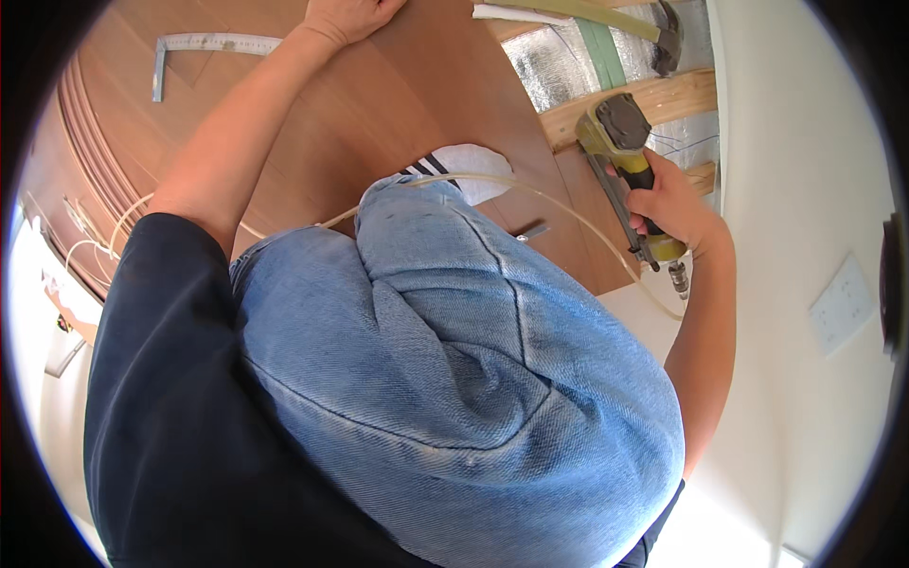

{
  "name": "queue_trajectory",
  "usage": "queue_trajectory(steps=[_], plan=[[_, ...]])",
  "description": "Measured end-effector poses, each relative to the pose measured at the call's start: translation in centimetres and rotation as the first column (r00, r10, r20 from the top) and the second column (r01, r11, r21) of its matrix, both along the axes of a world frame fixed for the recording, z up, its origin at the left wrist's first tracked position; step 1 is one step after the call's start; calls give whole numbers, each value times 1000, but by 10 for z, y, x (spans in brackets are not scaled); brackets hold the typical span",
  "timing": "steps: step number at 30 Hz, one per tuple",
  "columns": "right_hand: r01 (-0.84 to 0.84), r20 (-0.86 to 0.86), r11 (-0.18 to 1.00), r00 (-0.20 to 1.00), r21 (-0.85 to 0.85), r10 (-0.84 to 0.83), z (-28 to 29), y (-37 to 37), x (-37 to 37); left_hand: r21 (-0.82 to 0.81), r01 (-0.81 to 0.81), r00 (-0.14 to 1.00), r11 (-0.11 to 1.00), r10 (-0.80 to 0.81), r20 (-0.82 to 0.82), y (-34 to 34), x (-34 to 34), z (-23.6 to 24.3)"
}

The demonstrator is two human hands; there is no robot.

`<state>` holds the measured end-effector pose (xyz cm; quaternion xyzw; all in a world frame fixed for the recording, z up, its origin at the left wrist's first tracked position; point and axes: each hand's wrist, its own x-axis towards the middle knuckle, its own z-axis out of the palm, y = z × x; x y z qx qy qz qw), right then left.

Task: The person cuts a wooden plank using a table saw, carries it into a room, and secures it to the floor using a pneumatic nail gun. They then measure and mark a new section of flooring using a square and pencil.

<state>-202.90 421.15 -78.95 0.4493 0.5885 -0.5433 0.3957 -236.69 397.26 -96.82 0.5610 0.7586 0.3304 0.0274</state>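
My right hand (669,197) is wrapped round the grip of a yellow-green and black air nail gun (620,128). Its nose end rests near the edge of the brown floorboards (445,85), by a bare wooden batten (696,95). A thin pale air hose (568,205) runs from the metal fitting below the gun across to the left, passing by my knees. At the top edge my left hand (348,16) leans on the boards; its fingertips are cut off by the picture's edge. Beyond the gun lies a hammer (668,40) with a yellow-green handle.
A metal carpenter's square (213,44) lies on the boards at the upper left. Silver foil (549,71) shows between the battens. Close on my right rises a white wall (786,189) with a socket plate (842,301). My jeans-clad legs (454,360) fill the middle.
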Motion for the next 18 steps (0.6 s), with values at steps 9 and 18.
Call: queue_trajectory(steps=[9, 18], plan=[[-246, 117, 967, 964, 64, 238, -3, 6, -15, -9, 3, 1000, 1000, -3, 15, 2, 1, 5], [-83, 21, 994, 996, 67, 81, -5, 26, 10, 32, 18, 999, 999, -16, -50, 5, 11, 5]])
